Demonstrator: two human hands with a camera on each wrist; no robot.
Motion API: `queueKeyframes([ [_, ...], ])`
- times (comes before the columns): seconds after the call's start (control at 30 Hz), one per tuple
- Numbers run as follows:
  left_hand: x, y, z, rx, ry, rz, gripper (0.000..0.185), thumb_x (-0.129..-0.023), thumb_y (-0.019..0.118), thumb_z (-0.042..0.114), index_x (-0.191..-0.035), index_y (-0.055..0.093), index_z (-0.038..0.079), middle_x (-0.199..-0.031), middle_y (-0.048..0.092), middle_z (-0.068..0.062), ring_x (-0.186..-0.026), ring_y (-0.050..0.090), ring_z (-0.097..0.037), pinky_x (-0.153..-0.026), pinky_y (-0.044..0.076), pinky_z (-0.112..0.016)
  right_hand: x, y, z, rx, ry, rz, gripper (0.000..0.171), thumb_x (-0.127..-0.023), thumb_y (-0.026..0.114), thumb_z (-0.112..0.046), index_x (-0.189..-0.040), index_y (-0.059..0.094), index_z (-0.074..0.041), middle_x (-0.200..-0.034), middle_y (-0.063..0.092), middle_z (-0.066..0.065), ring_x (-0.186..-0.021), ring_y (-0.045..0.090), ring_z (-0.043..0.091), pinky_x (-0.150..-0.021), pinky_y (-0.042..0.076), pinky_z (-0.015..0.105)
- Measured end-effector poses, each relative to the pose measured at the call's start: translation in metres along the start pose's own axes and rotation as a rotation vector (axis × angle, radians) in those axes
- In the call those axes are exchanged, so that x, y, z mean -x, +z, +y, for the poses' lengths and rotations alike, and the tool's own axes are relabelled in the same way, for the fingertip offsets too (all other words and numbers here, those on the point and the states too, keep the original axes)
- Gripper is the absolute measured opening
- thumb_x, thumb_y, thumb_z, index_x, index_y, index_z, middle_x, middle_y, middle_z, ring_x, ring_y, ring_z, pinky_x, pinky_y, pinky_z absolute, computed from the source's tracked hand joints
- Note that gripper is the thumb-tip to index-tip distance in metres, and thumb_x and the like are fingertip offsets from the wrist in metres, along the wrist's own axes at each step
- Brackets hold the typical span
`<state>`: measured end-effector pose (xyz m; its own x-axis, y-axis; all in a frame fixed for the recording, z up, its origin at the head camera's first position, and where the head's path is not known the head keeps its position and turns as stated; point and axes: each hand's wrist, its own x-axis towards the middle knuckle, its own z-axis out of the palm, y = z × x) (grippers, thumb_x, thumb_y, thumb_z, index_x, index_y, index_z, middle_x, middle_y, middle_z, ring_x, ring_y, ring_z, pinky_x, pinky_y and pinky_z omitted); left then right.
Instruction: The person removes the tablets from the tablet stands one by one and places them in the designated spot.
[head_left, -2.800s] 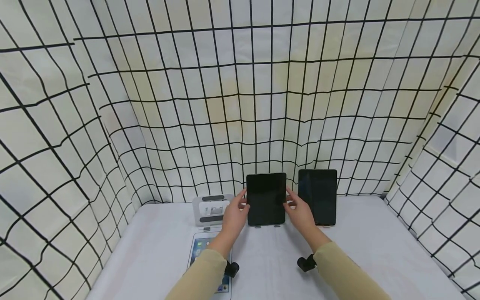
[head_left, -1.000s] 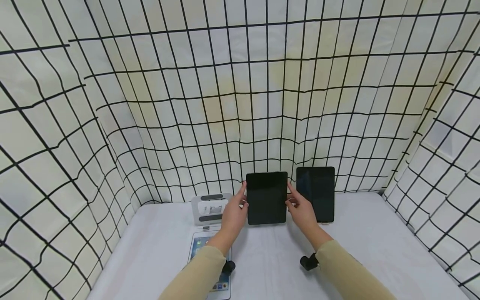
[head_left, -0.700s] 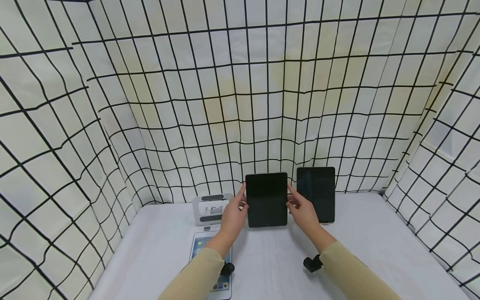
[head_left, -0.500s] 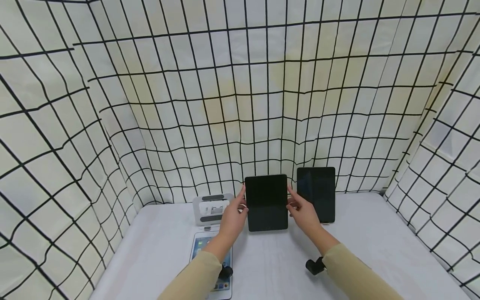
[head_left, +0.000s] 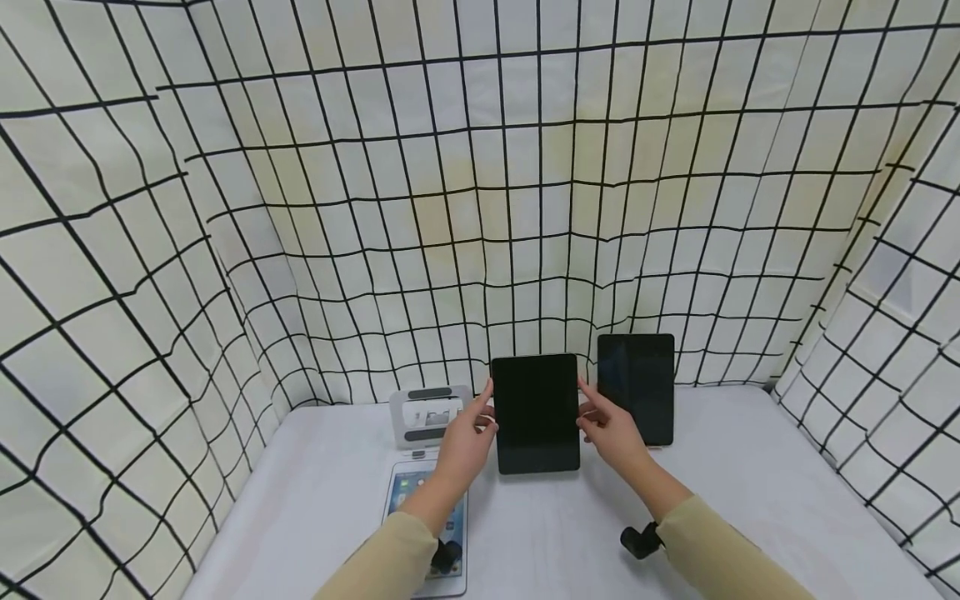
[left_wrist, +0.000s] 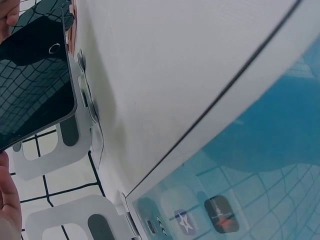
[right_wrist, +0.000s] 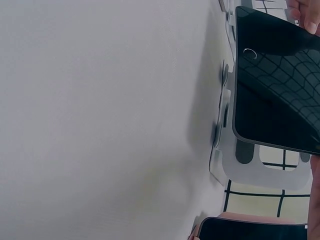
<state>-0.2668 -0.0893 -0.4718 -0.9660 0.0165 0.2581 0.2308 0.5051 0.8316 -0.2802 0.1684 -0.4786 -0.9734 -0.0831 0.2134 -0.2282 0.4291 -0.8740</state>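
Observation:
Both hands hold a black-screened tablet (head_left: 537, 414) upright by its side edges. My left hand (head_left: 467, 437) grips the left edge, and my right hand (head_left: 611, 425) grips the right edge. In both wrist views a light grey tablet stand (right_wrist: 235, 172) with dark pads shows behind the tablet, with a gap between the tablet's lower edge and the stand's front lips. From the head the tablet hides this stand. Fingertips of my left hand (left_wrist: 7, 200) show at the tablet's edge in the left wrist view.
A second black tablet (head_left: 636, 387) leans upright at the right. On the left, another grey stand (head_left: 397, 421) holds nothing, and a white tablet (head_left: 405, 492) with a lit screen lies flat before it, partly under my left forearm. A grid-patterned curtain (head_left: 525, 250) surrounds the table.
The tablet has come forward off its stand, sitting lower and slightly larger in the head view. Both hands moved with it. The stand's front lips, visible below it earlier, are now covered.

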Motion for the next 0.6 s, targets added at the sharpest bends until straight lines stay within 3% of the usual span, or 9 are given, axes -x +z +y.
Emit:
queueKeyframes([
  [0.6, 0.012, -0.008, -0.004, 0.153, -0.112, -0.164, 0.074, -0.09, 0.064, -0.003, -0.153, 0.039, 0.028, -0.102, 0.061, -0.004, -0.09, 0.063, -0.014, -0.077, 0.053, -0.031, 0.007, -0.009, 0.005, -0.118, 0.111, -0.176, 0.07, -0.092, 0.062, 0.003, -0.154, 0.039, -0.021, -0.1, 0.06, 0.012, -0.083, 0.062, 0.023, -0.067, 0.055, 0.032],
])
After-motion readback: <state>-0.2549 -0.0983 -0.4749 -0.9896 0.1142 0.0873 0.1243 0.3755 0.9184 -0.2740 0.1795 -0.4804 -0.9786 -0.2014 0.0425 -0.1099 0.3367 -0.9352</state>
